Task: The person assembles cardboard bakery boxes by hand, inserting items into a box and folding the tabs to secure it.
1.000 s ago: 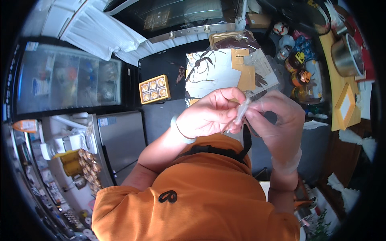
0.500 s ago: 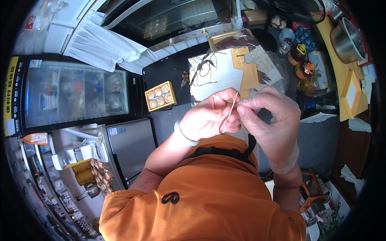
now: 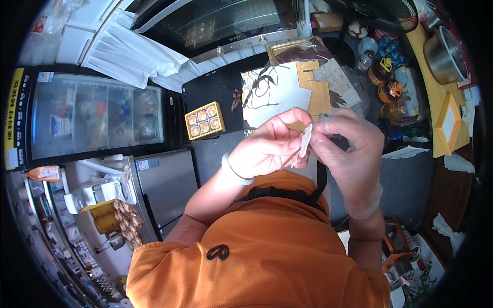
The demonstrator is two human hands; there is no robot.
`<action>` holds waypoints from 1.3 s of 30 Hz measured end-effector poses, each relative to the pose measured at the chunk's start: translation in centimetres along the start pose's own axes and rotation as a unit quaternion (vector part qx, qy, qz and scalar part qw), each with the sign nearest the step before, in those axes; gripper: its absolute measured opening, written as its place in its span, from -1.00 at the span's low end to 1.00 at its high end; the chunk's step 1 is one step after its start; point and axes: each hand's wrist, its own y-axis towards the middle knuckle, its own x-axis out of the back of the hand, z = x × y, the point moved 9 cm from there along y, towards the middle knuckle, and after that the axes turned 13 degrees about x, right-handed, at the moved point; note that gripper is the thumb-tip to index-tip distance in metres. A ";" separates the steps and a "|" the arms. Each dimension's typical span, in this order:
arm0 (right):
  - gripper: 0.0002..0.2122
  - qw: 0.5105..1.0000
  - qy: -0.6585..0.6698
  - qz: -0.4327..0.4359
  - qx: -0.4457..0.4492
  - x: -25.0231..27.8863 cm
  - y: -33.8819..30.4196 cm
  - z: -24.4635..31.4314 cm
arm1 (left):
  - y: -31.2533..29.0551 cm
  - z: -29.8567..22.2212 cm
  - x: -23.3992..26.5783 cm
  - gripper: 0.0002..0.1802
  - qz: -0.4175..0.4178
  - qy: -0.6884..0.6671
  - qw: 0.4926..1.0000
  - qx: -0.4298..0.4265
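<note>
"Starting with the left hand (image 3: 267, 149), what state do we record?"

"We record a grasp: thumb and fingers pinch a narrow whitish strip (image 3: 306, 139). We note a pale band (image 3: 234, 172) around this wrist."

"Where do we locate the strip?"

"We locate it between the two hands, in front of the orange shirt (image 3: 257, 241). It stands tilted, upper end toward the right. A thin brown strip (image 3: 289, 159) slants below it; we cannot tell whether the two are joined."

"What do we read from the right hand (image 3: 354, 146)?"

"We see a thin translucent glove. Thumb and forefinger come together just beside the whitish strip. We cannot tell whether they grasp it, as the contact is too small to make out."

"Which items do we list around the hands?"

"Beyond them we list a white sheet (image 3: 280, 97) with dark cords (image 3: 263, 84) lying on it, and a tan card (image 3: 317, 97) at its right. To the left of the sheet, apart from it, we find a gold-edged box (image 3: 204, 121) with six compartments, each holding a round item."
</note>
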 end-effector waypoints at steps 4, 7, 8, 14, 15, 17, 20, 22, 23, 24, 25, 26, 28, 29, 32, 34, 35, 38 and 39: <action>-0.92 0.991 0.096 0.000 -0.093 -0.2 -0.7 -1.8 | -0.4 -1.2 -0.3 -0.66 -0.049 0.129 0.990 -0.040; -0.91 0.984 0.134 0.040 -0.113 -0.3 -1.0 -2.7 | -0.4 -1.2 -0.1 -0.74 -0.078 0.186 0.979 -0.035; -0.90 0.982 0.142 0.055 -0.111 -0.5 -1.0 -2.8 | -0.4 -1.2 0.1 -0.70 -0.059 0.151 0.986 -0.036; -0.88 0.960 0.200 0.047 -0.190 -1.1 -1.8 -4.5 | -0.6 -1.4 0.8 -0.74 -0.100 0.207 0.972 -0.054; -0.88 0.960 0.200 0.050 -0.191 -1.2 -1.9 -4.7 | -0.6 -1.4 1.0 -0.74 -0.117 0.227 0.965 -0.054; -0.87 0.959 0.200 0.056 -0.193 -1.2 -1.8 -5.2 | -0.7 -1.7 1.2 -0.74 -0.150 0.269 0.950 -0.053; -0.84 0.961 0.170 0.072 -0.205 -0.7 -1.5 -5.6 | -1.2 -2.4 1.2 -0.73 -0.197 0.321 0.924 -0.069; -0.82 0.967 0.134 0.123 -0.180 -0.5 -0.9 -4.8 | -1.6 -2.9 1.8 -0.72 -0.226 0.357 0.902 -0.088; -0.81 0.968 0.116 0.148 -0.167 -0.7 -0.7 -4.5 | -1.8 -3.1 2.0 -0.72 -0.240 0.374 0.890 -0.097; -0.81 0.975 0.078 0.173 -0.120 -0.9 -0.4 -4.1 | -1.9 -3.1 2.2 -0.73 -0.263 0.395 0.875 -0.094; -0.81 0.977 0.039 0.196 -0.072 -1.4 -0.3 -3.7 | -1.8 -3.1 2.0 -0.73 -0.265 0.403 0.871 -0.098; -0.80 0.975 0.000 0.219 -0.024 -2.0 -0.2 -3.3 | -1.7 -3.0 1.7 -0.73 -0.268 0.410 0.866 -0.102; -0.81 0.974 -0.063 0.215 0.036 -2.4 0.0 -2.6 | -1.9 -3.1 1.3 -0.73 -0.278 0.439 0.848 -0.107; -0.81 0.970 -0.094 0.213 0.067 -2.5 0.0 -2.3 | -2.1 -3.2 1.1 -0.73 -0.285 0.459 0.834 -0.107; -0.87 0.953 -0.157 0.202 0.164 -2.9 0.1 -1.4 | -2.4 -3.2 1.1 -0.72 -0.300 0.474 0.822 -0.098; -0.91 0.949 -0.168 0.172 0.206 -2.7 0.1 -1.3 | -2.4 -3.2 1.2 -0.72 -0.313 0.480 0.815 -0.088; -0.92 0.945 -0.174 0.157 0.227 -2.6 0.2 -1.1 | -2.5 -3.3 1.1 -0.72 -0.323 0.488 0.806 -0.082; -0.94 0.960 -0.161 0.120 0.194 -2.0 1.3 -0.6 | -2.6 -3.8 0.0 -0.71 -0.357 0.580 0.730 -0.061; -0.94 0.970 -0.132 0.100 0.180 -1.4 1.8 -0.3 | -2.5 -3.8 -0.5 -0.70 -0.363 0.621 0.692 -0.054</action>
